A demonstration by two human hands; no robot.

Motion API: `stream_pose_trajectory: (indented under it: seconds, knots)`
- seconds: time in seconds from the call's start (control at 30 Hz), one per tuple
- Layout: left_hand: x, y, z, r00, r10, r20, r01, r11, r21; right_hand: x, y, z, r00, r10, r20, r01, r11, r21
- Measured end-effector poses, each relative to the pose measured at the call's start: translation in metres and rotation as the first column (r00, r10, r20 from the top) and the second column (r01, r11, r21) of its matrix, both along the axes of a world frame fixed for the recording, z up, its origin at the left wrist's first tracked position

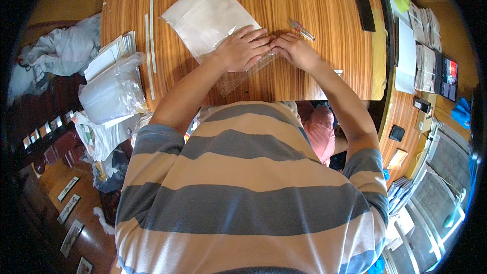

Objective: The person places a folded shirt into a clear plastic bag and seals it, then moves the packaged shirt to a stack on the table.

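Observation:
A clear plastic bag (205, 12) with something flat and white inside lies slanted on the wood-grain table (314, 83). My left hand (239, 50) rests flat on its near right corner, fingers stretched out. Toward my body, the bag's see-through empty end (236, 80) spreads over the wood. My right hand (296, 50) is closed, its fingertips pinching the edge of the clear plastic beside my left fingertips. Just beyond the right hand lies a small pair of thread snips (302, 29), apart from the bag.
A black phone (364, 11) lies at the table's far right. White sheets (109, 58) and a stack of clear plastic bags (109, 94) sit off the left edge. Bundled papers (426, 68) and a small black device (396, 132) occupy the side surface at right.

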State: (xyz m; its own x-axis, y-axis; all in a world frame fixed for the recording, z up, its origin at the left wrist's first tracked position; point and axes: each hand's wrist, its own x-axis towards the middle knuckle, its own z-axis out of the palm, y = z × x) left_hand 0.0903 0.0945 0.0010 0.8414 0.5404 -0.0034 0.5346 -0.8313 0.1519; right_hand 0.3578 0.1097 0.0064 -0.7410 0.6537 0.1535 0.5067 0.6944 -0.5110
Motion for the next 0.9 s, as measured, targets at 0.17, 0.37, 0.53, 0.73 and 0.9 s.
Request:
stream_pose_trajectory:
  seconds: [0.17,0.37,0.53,0.73,0.9]
  knots:
    - [-0.001,0.0,0.0,1.0,0.0,-0.026,0.0,1.0,0.006,0.002,0.0,0.007,0.994,0.065,0.086,-0.064,0.998,-0.005]
    - [0.001,0.001,-0.003,1.0,0.003,-0.029,-0.003,1.0,-0.019,0.002,-0.003,0.01,0.956,0.22,0.193,-0.257,0.946,0.196]
    - [0.001,0.001,0.0,1.0,-0.002,-0.012,0.002,1.0,0.004,0.021,-0.029,0.015,0.959,0.225,0.175,-0.233,0.972,0.025]
    - [-0.001,0.004,-0.001,0.997,0.061,0.045,-0.057,0.994,-0.089,0.001,-0.033,0.036,0.979,0.156,0.133,-0.187,0.945,0.269]
    - [-0.014,0.014,0.017,0.976,0.192,0.105,-0.187,0.981,-0.057,-0.03,-0.032,0.031,0.968,0.141,0.206,-0.172,0.975,0.142]
